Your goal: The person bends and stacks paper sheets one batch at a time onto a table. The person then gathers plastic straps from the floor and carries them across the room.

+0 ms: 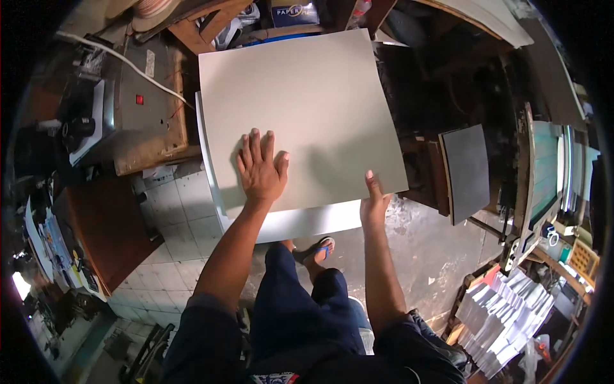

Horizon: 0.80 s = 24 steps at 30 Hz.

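Dark blue trousers (281,307) and dark sleeves (208,342) fill the near edge of the view, with a blue-strapped sandal (327,244) on one foot. To the right sits a thick stack of white paper (505,317), its layers unevenly piled; to the left a brown panel (115,230) borders pale floor tiles (185,221). Both bare forearms (235,253) reach forward to a large pale grey board (300,102), which lies flat in front of the person, over a white sheet (307,223) that shows along its near and left edges. The right hand (374,203) has its grip closed on the board's near right corner, thumb on the upper face, the other fingers mostly hidden. The left hand (261,173) grips nothing: it rests palm down on the board's left part, fingers spread. Right of the board stands a dark grey panel (467,176); to the left is a metal box (144,121) with a red switch (139,100). Beyond the far edge, a dark blue carton (294,14) sits on a wooden shelf (297,29).
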Each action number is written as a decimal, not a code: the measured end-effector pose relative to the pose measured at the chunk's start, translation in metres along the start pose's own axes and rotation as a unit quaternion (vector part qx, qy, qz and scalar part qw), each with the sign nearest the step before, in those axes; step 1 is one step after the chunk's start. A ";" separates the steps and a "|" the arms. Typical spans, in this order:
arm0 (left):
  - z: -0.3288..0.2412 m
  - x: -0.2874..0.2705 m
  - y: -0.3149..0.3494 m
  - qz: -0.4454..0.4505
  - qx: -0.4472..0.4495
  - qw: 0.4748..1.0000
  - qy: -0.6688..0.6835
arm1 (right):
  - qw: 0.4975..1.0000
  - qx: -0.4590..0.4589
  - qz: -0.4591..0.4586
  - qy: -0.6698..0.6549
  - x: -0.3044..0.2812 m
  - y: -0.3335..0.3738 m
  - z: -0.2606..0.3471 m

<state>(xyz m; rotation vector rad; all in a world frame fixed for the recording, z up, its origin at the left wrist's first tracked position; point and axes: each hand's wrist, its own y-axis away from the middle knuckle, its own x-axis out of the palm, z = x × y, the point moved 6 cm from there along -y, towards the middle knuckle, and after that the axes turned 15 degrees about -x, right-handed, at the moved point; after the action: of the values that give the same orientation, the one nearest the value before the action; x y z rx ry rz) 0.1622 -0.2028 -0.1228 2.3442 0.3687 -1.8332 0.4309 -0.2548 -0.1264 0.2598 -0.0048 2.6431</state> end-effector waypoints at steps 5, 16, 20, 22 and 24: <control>0.023 0.009 -0.002 0.038 -0.017 0.999 -0.015 | 0.988 -0.120 0.011 0.098 0.078 0.004 0.034; 0.019 0.014 -0.002 0.057 -0.006 0.998 0.009 | 0.818 -0.233 0.063 0.522 0.199 -0.016 0.025; 0.037 0.005 -0.006 0.044 -0.025 0.999 0.000 | 0.943 -0.165 0.011 0.289 0.167 0.000 0.051; 0.032 0.001 -0.010 0.050 -0.035 0.997 0.045 | 0.957 -0.127 -0.001 0.262 0.084 -0.006 0.038; 0.047 -0.011 -0.015 0.066 -0.046 0.994 0.076 | 0.992 0.111 -0.006 -0.058 0.019 -0.020 0.022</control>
<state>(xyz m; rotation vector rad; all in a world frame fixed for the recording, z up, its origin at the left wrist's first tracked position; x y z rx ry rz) 0.1115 -0.2014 -0.1231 2.3894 0.3013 -1.5518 0.4280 -0.2296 -0.1020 0.4858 0.2516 2.6128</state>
